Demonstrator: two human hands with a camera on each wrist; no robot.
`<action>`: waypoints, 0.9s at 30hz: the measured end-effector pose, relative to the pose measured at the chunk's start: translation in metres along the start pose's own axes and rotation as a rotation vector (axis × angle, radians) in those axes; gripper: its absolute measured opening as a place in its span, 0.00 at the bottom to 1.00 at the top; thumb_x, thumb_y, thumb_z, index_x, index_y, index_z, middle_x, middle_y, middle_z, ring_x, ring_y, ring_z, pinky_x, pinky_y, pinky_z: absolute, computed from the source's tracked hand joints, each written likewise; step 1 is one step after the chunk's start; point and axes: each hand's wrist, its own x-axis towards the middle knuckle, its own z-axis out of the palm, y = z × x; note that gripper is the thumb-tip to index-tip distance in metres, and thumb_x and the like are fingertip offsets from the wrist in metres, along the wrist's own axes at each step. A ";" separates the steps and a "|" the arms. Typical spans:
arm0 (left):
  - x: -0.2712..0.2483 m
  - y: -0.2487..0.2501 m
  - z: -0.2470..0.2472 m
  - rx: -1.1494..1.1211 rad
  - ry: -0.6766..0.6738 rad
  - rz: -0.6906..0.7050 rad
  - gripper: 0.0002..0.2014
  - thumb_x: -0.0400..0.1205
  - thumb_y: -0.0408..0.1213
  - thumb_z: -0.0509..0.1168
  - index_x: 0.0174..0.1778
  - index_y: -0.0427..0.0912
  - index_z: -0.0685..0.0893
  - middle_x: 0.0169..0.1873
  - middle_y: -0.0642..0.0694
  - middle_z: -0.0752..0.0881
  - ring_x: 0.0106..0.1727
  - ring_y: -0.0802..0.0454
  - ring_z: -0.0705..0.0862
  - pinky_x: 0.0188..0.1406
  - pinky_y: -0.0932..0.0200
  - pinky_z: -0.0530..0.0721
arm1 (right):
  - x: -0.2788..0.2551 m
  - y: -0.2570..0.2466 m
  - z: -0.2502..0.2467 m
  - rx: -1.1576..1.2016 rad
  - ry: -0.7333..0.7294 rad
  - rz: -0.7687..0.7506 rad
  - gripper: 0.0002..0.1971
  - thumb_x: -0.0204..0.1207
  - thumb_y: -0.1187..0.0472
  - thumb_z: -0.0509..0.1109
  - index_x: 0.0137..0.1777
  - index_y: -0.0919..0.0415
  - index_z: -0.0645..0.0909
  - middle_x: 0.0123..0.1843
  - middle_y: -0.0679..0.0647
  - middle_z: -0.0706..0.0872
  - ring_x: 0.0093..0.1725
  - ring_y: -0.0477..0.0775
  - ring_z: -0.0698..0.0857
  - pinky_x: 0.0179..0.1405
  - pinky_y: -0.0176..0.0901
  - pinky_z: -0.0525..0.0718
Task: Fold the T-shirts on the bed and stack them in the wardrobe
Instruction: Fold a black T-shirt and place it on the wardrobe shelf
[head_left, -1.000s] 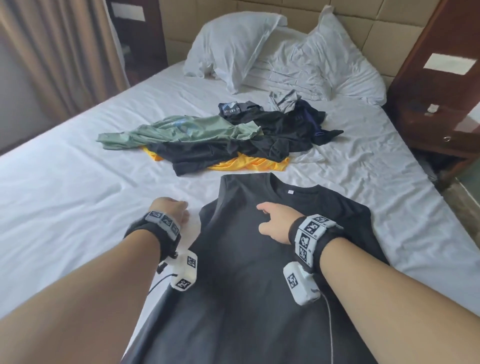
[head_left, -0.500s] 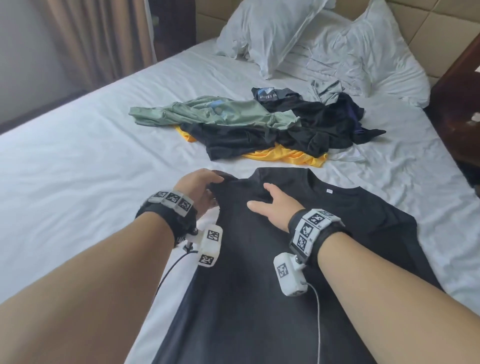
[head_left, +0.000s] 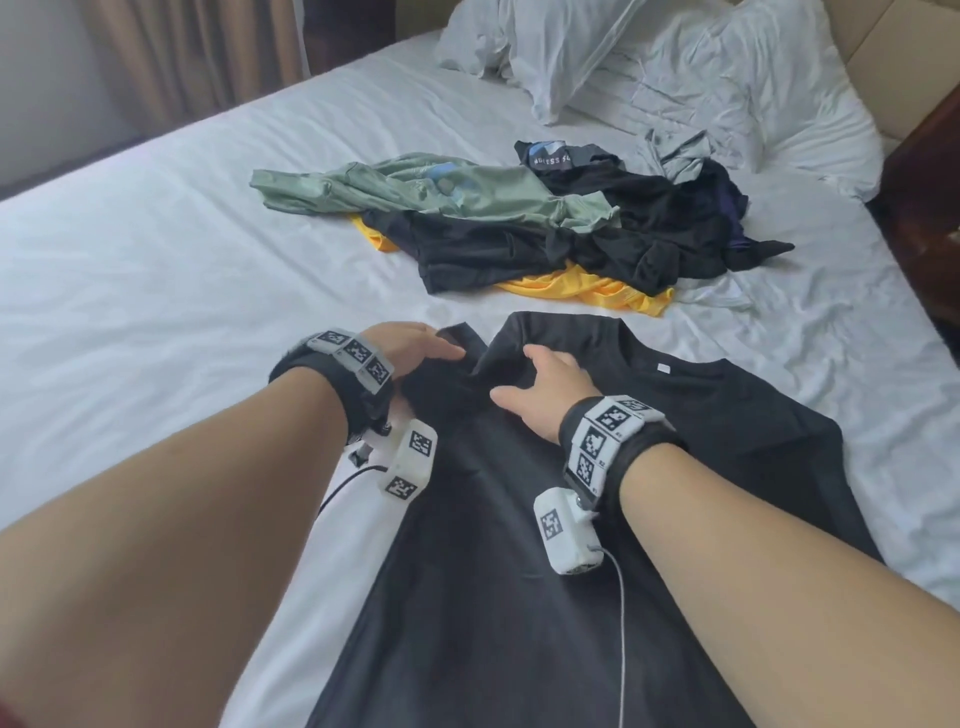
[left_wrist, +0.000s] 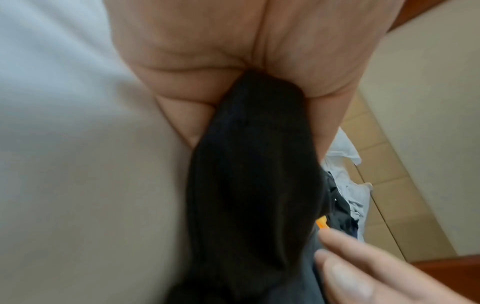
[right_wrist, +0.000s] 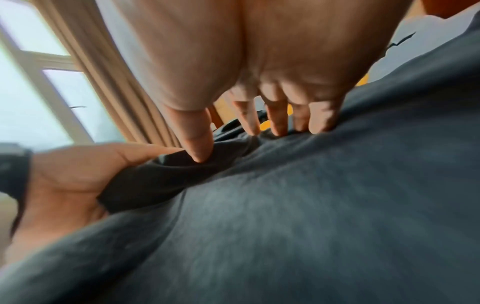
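A black T-shirt (head_left: 519, 545) lies flat on the white bed (head_left: 156, 312) in front of me. My left hand (head_left: 410, 348) grips the shirt's left sleeve (left_wrist: 254, 164) and holds it folded over onto the body. Just to its right, my right hand (head_left: 545, 384) presses the cloth with straight, spread fingers (right_wrist: 278, 121) near the left shoulder. In the right wrist view the left hand (right_wrist: 78, 174) curls round the bunched black fabric (right_wrist: 161, 176).
A heap of unfolded shirts lies further up the bed: a green one (head_left: 431, 187), black ones (head_left: 597, 244) and a yellow one (head_left: 587, 288). White pillows (head_left: 675, 67) sit at the headboard. A dark wooden nightstand (head_left: 930, 208) stands at the right, curtains (head_left: 197, 57) at the left.
My left hand took hold of the left sleeve and brought it rightward over the shirt's body. The right hand slid left toward the shoulder fold. My head turned left.
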 end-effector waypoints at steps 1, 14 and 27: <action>0.004 0.000 -0.001 -0.015 0.031 0.069 0.12 0.62 0.40 0.84 0.35 0.45 0.88 0.43 0.33 0.90 0.51 0.29 0.91 0.62 0.31 0.86 | 0.003 -0.003 0.000 -0.036 0.032 -0.035 0.45 0.77 0.41 0.72 0.89 0.54 0.56 0.89 0.54 0.56 0.88 0.58 0.57 0.86 0.55 0.61; 0.000 -0.024 -0.039 -0.141 0.156 0.160 0.11 0.77 0.46 0.71 0.36 0.56 0.74 0.47 0.40 0.78 0.42 0.40 0.81 0.44 0.32 0.88 | 0.044 -0.004 0.029 -0.252 -0.226 0.012 0.73 0.51 0.15 0.70 0.88 0.42 0.32 0.90 0.52 0.32 0.89 0.65 0.34 0.86 0.71 0.44; -0.040 0.044 0.064 0.306 -0.056 0.280 0.19 0.85 0.58 0.64 0.60 0.46 0.78 0.58 0.43 0.84 0.52 0.43 0.87 0.36 0.42 0.90 | -0.005 0.031 -0.027 0.882 0.154 0.242 0.18 0.87 0.55 0.62 0.72 0.62 0.80 0.69 0.65 0.85 0.70 0.68 0.83 0.72 0.59 0.80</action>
